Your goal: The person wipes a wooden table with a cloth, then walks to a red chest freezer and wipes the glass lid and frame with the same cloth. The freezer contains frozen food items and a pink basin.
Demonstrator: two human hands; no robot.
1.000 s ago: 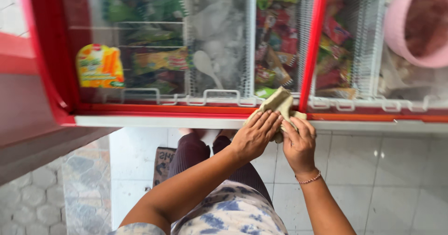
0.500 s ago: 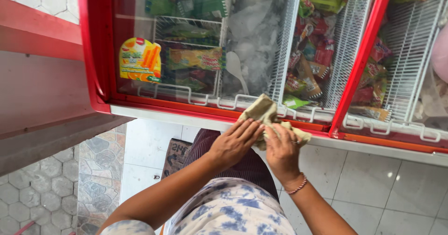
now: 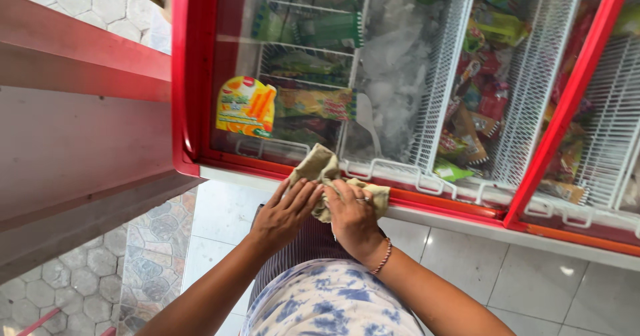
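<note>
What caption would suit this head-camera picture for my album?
Both hands, left hand and right hand, press a beige cloth on the red-framed glass freezer lid.

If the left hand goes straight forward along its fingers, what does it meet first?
Probably the beige cloth at its fingertips; the left hand already touches it. Beyond lies the freezer's red lid frame.

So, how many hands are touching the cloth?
2: the left hand presses the left part of the beige cloth on the freezer's red frame; the right hand presses its right part.
</note>
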